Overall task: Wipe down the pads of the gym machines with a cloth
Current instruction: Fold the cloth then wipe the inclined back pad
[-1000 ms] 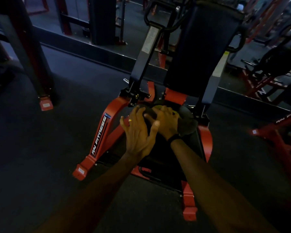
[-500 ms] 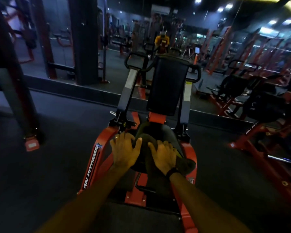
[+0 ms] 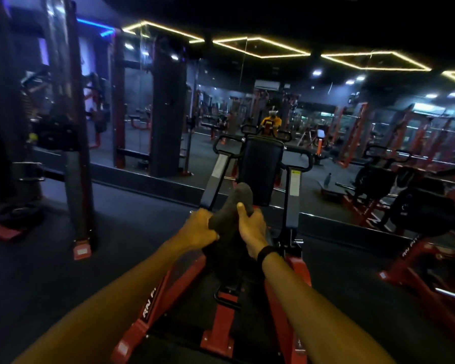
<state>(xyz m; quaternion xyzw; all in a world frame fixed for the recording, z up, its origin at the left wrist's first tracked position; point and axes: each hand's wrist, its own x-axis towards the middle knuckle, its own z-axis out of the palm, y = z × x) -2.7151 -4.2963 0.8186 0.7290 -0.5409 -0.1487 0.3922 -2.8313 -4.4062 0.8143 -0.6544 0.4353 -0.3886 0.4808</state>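
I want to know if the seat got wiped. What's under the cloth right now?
Both hands grip the dark cloth, the left hand and the right hand, bunched and raised. Below it shows the machine's red frame. The seat pad itself is hidden behind the cloth and hands.

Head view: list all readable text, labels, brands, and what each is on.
"RN F", partly cut off by the arm: white lettering on the machine's left red frame leg.
White lettering on a red frame at right: too blurred to read.
Labels on the two grey uprights: too small to read.
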